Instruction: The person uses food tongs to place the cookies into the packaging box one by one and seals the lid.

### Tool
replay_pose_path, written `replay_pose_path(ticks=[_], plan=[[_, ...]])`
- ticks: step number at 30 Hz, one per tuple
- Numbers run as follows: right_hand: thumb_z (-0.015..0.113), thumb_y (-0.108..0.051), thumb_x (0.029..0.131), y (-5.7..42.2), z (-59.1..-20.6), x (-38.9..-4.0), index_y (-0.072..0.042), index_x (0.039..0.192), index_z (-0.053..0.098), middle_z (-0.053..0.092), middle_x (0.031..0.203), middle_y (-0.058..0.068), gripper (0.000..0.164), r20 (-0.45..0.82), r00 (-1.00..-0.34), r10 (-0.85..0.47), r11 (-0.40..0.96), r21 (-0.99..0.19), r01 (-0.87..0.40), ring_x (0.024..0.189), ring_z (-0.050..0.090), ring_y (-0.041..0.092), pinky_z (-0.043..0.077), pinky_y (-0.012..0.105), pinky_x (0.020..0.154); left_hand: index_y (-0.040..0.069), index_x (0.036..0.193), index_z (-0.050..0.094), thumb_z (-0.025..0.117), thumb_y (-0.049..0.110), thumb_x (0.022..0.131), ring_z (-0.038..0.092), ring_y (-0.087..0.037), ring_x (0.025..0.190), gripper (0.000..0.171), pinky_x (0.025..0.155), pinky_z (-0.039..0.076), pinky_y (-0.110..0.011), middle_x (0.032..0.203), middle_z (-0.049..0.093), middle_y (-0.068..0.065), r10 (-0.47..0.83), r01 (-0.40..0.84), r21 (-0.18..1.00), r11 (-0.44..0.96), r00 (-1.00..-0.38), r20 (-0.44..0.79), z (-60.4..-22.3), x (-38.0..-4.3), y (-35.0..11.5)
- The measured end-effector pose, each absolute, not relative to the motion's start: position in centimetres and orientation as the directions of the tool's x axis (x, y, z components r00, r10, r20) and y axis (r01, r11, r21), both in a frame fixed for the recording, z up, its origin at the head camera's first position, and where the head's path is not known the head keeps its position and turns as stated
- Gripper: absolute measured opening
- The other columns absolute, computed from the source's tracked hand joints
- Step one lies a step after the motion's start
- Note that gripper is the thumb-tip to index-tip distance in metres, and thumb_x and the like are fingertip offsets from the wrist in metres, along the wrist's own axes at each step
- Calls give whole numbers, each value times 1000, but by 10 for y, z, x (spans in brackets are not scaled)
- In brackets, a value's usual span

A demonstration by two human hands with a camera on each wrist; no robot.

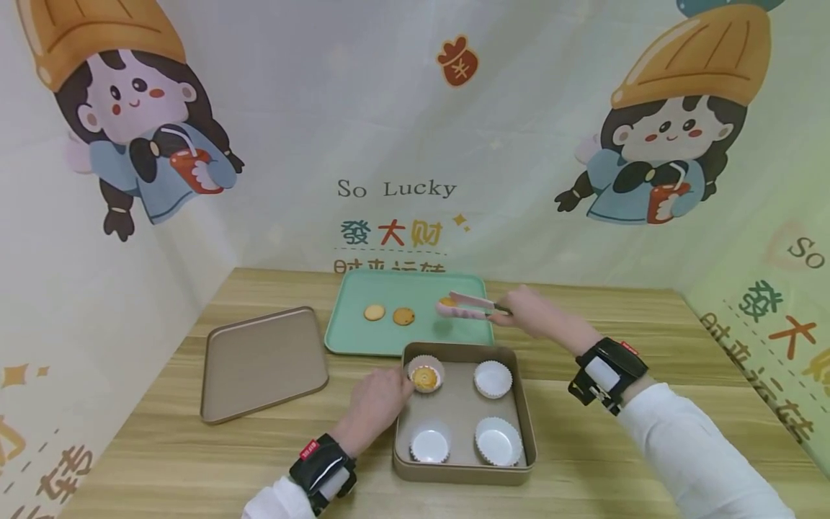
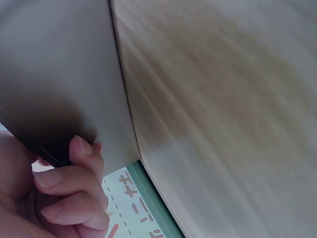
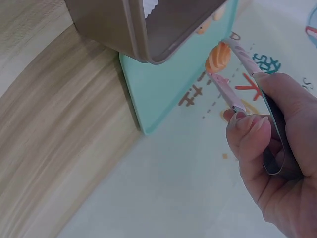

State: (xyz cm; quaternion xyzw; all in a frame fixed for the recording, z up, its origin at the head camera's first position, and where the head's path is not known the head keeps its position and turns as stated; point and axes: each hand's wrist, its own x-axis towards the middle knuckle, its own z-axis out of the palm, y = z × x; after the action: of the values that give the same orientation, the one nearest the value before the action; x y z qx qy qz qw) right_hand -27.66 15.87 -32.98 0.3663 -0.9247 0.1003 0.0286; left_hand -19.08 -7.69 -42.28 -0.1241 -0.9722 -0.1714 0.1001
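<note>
With curled fingers, my left hand [image 1: 381, 398] grips the left rim of a deep brown baking pan [image 1: 463, 473]. White paper cups stand in the pan's corners; the far-left cup [image 1: 436, 360] holds a golden cookie [image 1: 424, 378], while the far-right cup [image 1: 493, 380], near-left cup [image 1: 429, 444] and near-right cup [image 1: 498, 442] hold nothing visible. My right hand [image 1: 527, 311] holds pink-tipped tongs [image 1: 468, 313] over the right part of a mint-green tray [image 1: 353, 285]. Between the tong tips is a ridged, swirled orange-yellow cookie [image 3: 218, 58].
A pale round cookie [image 1: 374, 312] and a darker speckled cookie [image 1: 403, 316] lie on the green tray. To the left, a shallow brown tray [image 1: 266, 367] rests on the wooden table [image 1: 583, 432]. A printed cloth backdrop [image 1: 402, 130] rises behind the table.
</note>
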Motion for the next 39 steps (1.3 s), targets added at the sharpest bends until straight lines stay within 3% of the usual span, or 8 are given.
replay_pose_path(ticks=[12, 19, 26, 33, 39], plan=[[46, -26, 69, 195, -330, -226, -12, 62, 49, 34, 45, -8, 15, 219, -671, -708, 669, -97, -737, 35, 28, 0, 24, 15, 32, 13, 52, 38, 38, 27, 71, 33, -11, 38, 24, 29, 24, -23, 44, 34, 0, 206, 263, 312, 913, -957, 206, -424, -192, -76], [45, -28, 69, 213, -333, -199, -15, 65, 48, 36, 47, -10, 14, 187, -721, -667, 720, -88, -689, 35, 29, -2, 26, 14, 32, 12, 52, 40, 39, 27, 71, 33, -11, 36, 24, 28, 23, -23, 43, 34, 0, 185, 254, 327, 910, -956, 228, -421, -190, -75], [48, -28, 67, 218, -332, -185, -16, 60, 43, 32, 47, -12, 15, 181, -704, -687, 710, -37, -703, 36, 28, -1, 25, 14, 32, 12, 51, 39, 38, 28, 71, 34, -12, 37, 26, 28, 23, -24, 43, 34, -1, 183, 251, 328, 911, -957, 226, -421, -190, -74], [50, -28, 65, 214, -331, -180, -6, 69, 52, 36, 50, -9, 22, 157, -689, -708, 702, 53, -710, 37, 31, -1, 27, 12, 32, 13, 50, 38, 38, 28, 71, 33, -11, 36, 25, 27, 23, -23, 42, 34, 0, 194, 255, 318, 913, -958, 211, -421, -190, -75], [52, -27, 63, 209, -333, -182, -7, 61, 49, 35, 47, -8, 20, 107, -707, -699, 715, 73, -695, 37, 30, 2, 25, 16, 32, 14, 50, 38, 38, 28, 71, 32, -11, 36, 26, 28, 23, -24, 42, 33, 1, 195, 261, 314, 913, -954, 225, -421, -190, -75]])
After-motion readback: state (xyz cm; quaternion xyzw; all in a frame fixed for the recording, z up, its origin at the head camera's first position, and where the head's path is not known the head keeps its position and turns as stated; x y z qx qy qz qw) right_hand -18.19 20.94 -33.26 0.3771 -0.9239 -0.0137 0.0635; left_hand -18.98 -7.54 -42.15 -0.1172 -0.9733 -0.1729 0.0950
